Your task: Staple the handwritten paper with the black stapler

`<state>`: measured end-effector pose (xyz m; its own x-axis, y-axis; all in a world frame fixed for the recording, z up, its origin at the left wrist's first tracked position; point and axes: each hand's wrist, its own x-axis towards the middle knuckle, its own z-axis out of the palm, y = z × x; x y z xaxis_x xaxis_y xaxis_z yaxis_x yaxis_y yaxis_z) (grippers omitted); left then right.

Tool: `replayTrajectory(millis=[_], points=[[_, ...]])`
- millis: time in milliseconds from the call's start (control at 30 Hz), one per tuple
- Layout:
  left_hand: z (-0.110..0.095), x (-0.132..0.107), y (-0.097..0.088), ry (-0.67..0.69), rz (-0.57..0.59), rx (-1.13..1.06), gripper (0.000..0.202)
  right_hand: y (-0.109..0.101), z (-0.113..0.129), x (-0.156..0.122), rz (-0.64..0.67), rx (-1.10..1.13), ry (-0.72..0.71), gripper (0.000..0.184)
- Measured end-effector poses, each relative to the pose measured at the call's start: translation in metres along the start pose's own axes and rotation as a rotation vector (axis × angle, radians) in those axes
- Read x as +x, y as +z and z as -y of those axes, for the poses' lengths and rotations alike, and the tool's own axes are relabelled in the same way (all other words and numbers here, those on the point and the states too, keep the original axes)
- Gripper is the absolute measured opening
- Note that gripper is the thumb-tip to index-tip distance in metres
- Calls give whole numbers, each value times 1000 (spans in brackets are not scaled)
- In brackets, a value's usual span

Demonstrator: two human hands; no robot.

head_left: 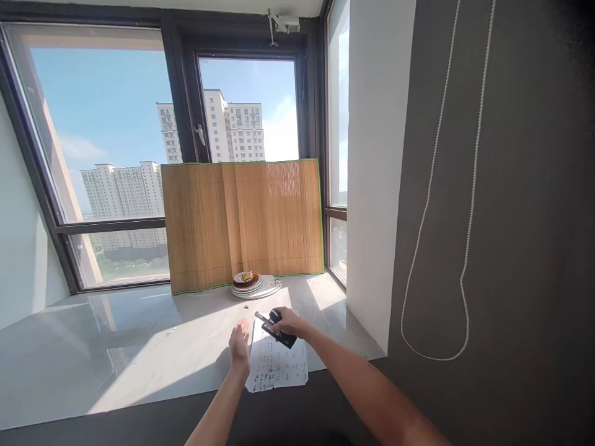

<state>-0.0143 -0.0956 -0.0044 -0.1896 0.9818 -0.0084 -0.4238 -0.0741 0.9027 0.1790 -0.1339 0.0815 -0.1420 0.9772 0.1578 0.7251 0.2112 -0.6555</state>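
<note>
My right hand (287, 321) is closed around a black stapler (284, 338) with a slim metal strip sticking out toward the upper left. The stapler is over a sheet of paper (279, 368) covered in rows of handwriting. That paper lies on the pale window sill, its near end reaching past the front edge. At the paper's left side my left hand (239, 345) stands on edge, fingers stretched out, holding nothing. A small grey piece (246, 306) lies on the sill just beyond the left hand.
Behind the hands, a stack of plates (246, 286) rests on the sill (195, 347) beside a round white board (269, 287). A bamboo mat (251, 223) leans upright against the window. At the right, a beaded cord (471, 217) hangs in front of the dark wall.
</note>
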Motion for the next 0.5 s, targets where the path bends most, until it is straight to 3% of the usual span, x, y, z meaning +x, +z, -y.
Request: replayTrajectory(millis=[133,267,400,500], points=[[9,-4,25,-176,-55,-136,53,14,28,-17,-38,-191,-55,34],[9,-8,33,-215,-85,-233,60,21,45,-33,-134,-456,-136,46],[3,-9,37,-243,-64,-281,62,20,45,-38,-270,-834,-335,37],[1,-9,39,-239,-25,-316,61,21,40,-38,-330,-900,-419,34]])
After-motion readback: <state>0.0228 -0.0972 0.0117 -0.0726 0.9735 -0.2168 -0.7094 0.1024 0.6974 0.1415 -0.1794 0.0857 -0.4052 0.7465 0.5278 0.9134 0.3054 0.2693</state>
